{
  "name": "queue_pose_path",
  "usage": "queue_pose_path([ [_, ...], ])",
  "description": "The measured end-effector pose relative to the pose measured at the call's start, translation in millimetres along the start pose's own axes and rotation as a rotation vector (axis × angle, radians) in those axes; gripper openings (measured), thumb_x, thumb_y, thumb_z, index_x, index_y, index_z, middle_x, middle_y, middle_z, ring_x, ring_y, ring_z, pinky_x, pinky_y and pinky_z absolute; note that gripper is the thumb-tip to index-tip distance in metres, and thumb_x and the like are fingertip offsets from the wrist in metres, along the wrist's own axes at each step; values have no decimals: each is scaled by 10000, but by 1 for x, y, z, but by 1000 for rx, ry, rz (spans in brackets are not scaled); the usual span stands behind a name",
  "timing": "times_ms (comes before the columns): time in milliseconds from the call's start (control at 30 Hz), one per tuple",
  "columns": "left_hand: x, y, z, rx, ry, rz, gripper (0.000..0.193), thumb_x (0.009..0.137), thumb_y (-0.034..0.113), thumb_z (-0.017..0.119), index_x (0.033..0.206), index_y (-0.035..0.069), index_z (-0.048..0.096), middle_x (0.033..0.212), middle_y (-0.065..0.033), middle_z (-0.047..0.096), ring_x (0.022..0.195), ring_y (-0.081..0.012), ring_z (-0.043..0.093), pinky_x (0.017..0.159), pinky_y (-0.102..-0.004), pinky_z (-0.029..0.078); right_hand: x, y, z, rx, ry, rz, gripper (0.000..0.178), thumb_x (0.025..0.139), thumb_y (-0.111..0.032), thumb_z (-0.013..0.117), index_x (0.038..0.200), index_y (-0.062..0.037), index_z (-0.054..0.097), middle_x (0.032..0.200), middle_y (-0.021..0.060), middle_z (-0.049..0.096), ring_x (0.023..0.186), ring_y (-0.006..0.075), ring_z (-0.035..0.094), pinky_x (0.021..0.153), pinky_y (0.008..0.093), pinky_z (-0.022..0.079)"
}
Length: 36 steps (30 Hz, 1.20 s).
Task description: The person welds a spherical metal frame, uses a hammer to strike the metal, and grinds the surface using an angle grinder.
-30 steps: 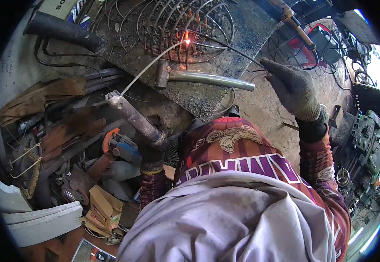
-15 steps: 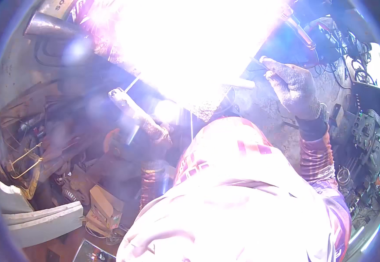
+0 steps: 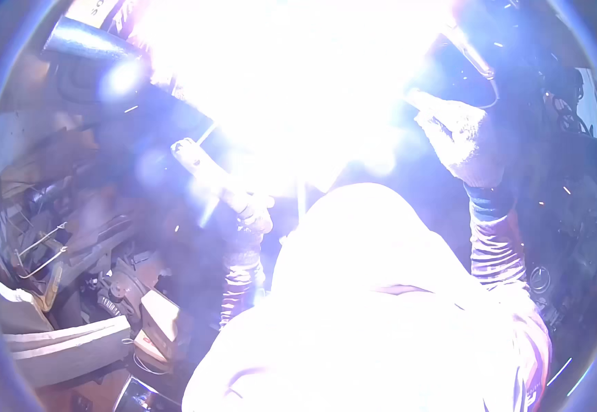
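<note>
A white welding glare fills the top middle of the view and hides the wire workpiece under it. My left hand (image 3: 254, 216), gloved, is shut on a welding electrode holder (image 3: 206, 172) whose thin rod (image 3: 207, 132) points up and right into the glare. My right hand (image 3: 460, 137), also gloved, is raised at the right edge of the glare with its fingers spread; it holds nothing that I can see. My pale hooded top (image 3: 374, 302) fills the lower middle.
A dark pipe (image 3: 86, 48) lies at the upper left. Scrap metal, wires and tools (image 3: 58, 240) pile up at the left, with a pale bundle (image 3: 51, 343) below them. Dark equipment and cables (image 3: 573, 206) stand at the right, with a few sparks in the air.
One second ago only a small orange glow showed on the wire frame. The arc then flared and now washes out the top of the view. Both hands have stayed about where they were.
</note>
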<state>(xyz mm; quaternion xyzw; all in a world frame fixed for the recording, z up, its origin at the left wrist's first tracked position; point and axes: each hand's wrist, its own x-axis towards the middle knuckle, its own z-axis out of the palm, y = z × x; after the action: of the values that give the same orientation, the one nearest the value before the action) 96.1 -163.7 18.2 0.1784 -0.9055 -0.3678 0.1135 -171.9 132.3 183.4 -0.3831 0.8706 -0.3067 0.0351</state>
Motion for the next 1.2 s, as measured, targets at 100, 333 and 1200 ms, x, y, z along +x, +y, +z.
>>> queue_pose_path([
  [100, -8, -7, -4, -97, 8, -51, 446, 1015, 292, 592, 1386, 45, 568, 1208, -179, 627, 1061, -338, 626, 913, -479, 506, -8, 30, 0, 207, -99, 61, 307, 940, -39, 662, 1243, -38, 706, 1083, 128, 752, 913, 236, 727, 769, 318, 555],
  [333, -21, 4, -20, -237, 217, -150, 464, 1014, 306, 595, 1395, 43, 565, 1216, -194, 622, 1064, -344, 624, 906, -484, 508, -2, 30, 6, 66, -2, -93, 355, 908, -81, 714, 1263, -84, 708, 1031, 126, 762, 862, 246, 749, 730, 330, 586],
  [1200, -49, -84, 25, -101, -69, -140, 560, 1095, 431, 403, 1531, 83, 370, 1469, -128, 494, 1234, -297, 566, 1072, -471, 474, 0, 14, -4, 8, -57, -8, 312, 945, -149, 686, 1248, -81, 713, 1005, 185, 752, 889, 276, 763, 755, 351, 591],
])
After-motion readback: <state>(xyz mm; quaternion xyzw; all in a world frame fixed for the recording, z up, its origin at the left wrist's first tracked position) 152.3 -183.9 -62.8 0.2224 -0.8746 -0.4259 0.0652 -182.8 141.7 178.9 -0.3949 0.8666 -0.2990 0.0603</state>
